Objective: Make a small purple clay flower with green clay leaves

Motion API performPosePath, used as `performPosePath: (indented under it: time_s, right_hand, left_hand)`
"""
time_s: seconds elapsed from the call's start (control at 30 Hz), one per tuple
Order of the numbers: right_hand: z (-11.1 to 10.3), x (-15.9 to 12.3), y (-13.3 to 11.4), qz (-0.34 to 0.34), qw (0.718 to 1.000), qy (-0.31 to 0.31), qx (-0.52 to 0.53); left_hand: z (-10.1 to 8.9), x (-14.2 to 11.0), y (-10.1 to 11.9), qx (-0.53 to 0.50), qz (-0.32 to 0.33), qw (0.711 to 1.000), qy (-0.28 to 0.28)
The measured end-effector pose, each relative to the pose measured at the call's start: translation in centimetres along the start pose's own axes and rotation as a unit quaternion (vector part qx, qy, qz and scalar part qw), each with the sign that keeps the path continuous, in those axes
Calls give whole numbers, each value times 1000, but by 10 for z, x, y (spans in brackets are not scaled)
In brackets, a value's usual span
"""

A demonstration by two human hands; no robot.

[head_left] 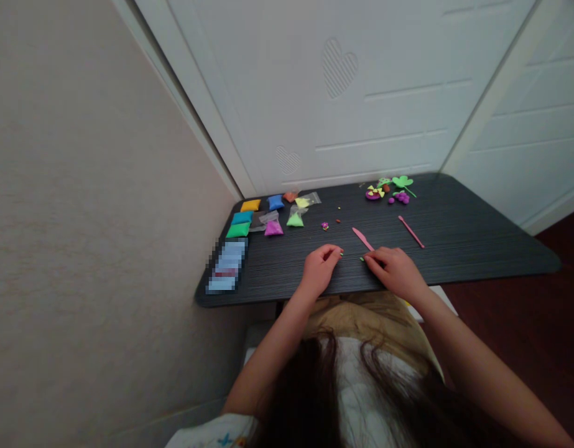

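My left hand is closed over the front part of the dark table, thumb and forefinger pinching a tiny green piece of clay. My right hand is also closed, its fingertips on another tiny green piece of clay. The two hands are a short gap apart. A pink plastic knife lies just beyond my right fingers, its lower end reaching toward them. Past my left hand sits a small pink and yellow clay flower, with a little reddish-brown bit beside it.
Bags of coloured clay, among them a magenta bag and an orange bag, lie at the left. A blurred-out phone-like rectangle is at the left edge. A pink stick tool and purple clay balls lie right.
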State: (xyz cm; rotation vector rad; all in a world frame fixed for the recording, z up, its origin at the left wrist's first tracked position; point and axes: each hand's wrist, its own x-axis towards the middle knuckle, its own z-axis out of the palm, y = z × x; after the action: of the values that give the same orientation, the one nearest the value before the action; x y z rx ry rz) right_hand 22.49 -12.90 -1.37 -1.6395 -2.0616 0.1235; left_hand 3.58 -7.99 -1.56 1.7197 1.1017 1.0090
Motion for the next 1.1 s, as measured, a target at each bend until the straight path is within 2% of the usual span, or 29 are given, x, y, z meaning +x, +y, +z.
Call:
performPosePath:
  time_s: [1.1]
  right_hand:
    - [1, 0, 0, 10, 1000, 12, -3]
  left_hand:
    - [0, 0, 2, 4, 0, 1000, -3]
